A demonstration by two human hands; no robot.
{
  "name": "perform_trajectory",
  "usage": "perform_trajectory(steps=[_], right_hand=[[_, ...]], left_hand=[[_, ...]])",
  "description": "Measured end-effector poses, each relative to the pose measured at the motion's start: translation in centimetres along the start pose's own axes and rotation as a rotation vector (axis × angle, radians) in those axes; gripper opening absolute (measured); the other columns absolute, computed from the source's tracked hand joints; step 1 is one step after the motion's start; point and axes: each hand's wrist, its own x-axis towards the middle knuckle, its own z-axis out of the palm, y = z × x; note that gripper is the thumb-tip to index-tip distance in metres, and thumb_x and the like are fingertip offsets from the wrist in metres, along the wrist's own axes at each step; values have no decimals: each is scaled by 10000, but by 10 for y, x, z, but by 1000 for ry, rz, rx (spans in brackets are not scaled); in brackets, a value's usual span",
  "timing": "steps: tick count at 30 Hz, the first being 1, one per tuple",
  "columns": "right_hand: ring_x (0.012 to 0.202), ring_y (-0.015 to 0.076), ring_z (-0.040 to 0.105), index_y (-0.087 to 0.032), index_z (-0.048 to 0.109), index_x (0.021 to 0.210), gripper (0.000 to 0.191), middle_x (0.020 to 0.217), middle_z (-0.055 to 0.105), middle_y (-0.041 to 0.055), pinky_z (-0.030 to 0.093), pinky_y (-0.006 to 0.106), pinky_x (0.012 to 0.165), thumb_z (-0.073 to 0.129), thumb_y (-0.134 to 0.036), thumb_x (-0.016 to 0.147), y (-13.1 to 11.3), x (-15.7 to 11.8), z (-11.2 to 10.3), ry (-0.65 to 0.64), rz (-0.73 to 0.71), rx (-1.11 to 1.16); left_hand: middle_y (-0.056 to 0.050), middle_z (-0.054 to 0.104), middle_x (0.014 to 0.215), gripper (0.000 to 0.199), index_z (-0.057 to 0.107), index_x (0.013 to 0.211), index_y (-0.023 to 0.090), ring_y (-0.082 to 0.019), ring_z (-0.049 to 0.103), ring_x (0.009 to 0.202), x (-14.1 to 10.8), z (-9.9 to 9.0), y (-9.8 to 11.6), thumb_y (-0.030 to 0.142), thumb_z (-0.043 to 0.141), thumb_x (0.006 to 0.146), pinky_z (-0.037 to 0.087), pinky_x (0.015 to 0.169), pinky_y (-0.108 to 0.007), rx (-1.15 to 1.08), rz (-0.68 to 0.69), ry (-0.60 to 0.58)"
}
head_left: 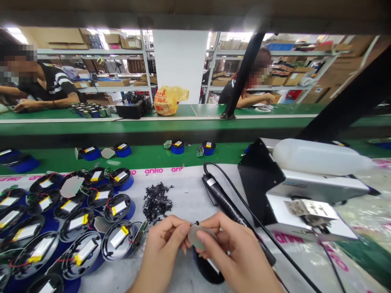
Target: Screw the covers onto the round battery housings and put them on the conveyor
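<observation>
Near the bottom centre, my right hand (230, 244) pinches a small grey-white plate (197, 237) between thumb and fingers. Touching the left edge of that plate, my left hand (171, 242) has its thumb and fingertips pressed together. A tiny black piece (197, 223) shows at the plate's top edge. Under my hands lies a round dark housing (209, 270) with a white part inside, partly covered by my right hand. Just beyond my left hand is a pile of small black plastic pieces (157, 201).
Several blue round housings (119, 236) with batteries and wires crowd the left. A black handheld tool (226, 201) with a cable and a silver machine (311, 215) stand right. Housings sit on the green belt (146, 152). Two people work beyond it.
</observation>
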Motion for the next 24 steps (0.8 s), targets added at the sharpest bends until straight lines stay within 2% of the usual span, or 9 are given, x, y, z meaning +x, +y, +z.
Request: perform_trajectory(steps=[3, 5, 7, 10, 13, 16, 19, 21, 24], right_hand=[[640, 160, 705, -234, 593, 851, 242, 721, 702, -5, 607, 254, 629, 561, -455, 945, 1, 0, -2, 16, 14, 19], [665, 155, 699, -239, 610, 879, 171, 758, 696, -1, 594, 252, 645, 546, -373, 964, 1, 1, -7, 40, -116, -188], [787, 175, 710, -243, 635, 989, 80, 933, 703, 37, 593, 273, 697, 576, -260, 939, 0, 0, -13, 57, -298, -463], [969, 249, 701, -213, 578, 1252, 387, 1180, 664, 120, 610, 358, 780, 579, -108, 879, -2, -2, -20, 33, -579, -812], [1003, 288, 698, -167, 522, 1340, 490, 1164, 689, 136, 614, 421, 821, 509, -41, 866, -5, -6, -26, -26, -721, -963], [1052, 226, 692, -258, 509, 1362, 511, 1247, 666, 79, 604, 332, 870, 534, -74, 885, -5, -9, -35, -64, -601, -849], [1065, 165, 689, -327, 541, 1287, 447, 1224, 681, 13, 566, 234, 914, 613, -153, 881, 0, -15, -41, -19, -462, -656], [1046, 166, 698, -329, 554, 1240, 416, 1169, 704, -2, 560, 224, 913, 641, -178, 863, 7, -20, -41, 70, -428, -579], [1006, 160, 709, -334, 534, 1229, 435, 1125, 710, -10, 562, 202, 881, 652, -177, 841, 20, -30, -33, 188, -423, -494]], left_hand=[[-10, 670, 553, 375, 759, 656, 167, -124, 563, 522, 2, -1, 0, 531, 842, 691, 442, 531, -221, -5, -15, -48], [-13, 681, 561, 344, 783, 718, 159, -118, 571, 532, 5, -2, -1, 476, 893, 642, 443, 535, -210, -48, -72, -80], [-13, 681, 553, 326, 794, 743, 151, -106, 560, 524, 7, -2, -1, 419, 923, 612, 428, 527, -196, -76, -115, -82], [-10, 663, 526, 298, 804, 736, 151, -89, 523, 490, 7, -3, 2, 398, 921, 619, 392, 501, -186, -94, -134, -80], [-30, 676, 603, 279, 827, 753, 168, -113, 542, 548, 6, -5, 8, 421, 892, 657, 414, 535, -208, -86, -106, -184], [-58, 712, 869, 355, 844, 936, 232, -165, 573, 718, 3, -8, 14, 408, 909, 635, 452, 639, -242, 136, 45, -307], [-54, 712, 1006, 717, 757, 1194, 308, -197, 583, 782, 0, -9, 16, 347, 974, 512, 458, 638, -238, 472, 149, -347], [-54, 708, 1078, 776, 707, 1269, 334, -177, 597, 726, -2, -8, 15, 342, 964, 537, 479, 594, -227, 551, 102, -416], [-57, 610, 1301, 619, 700, 1257, 363, -104, 624, 618, -4, -6, 12, 266, 884, 675, 529, 528, -210, 452, -43, -531]])
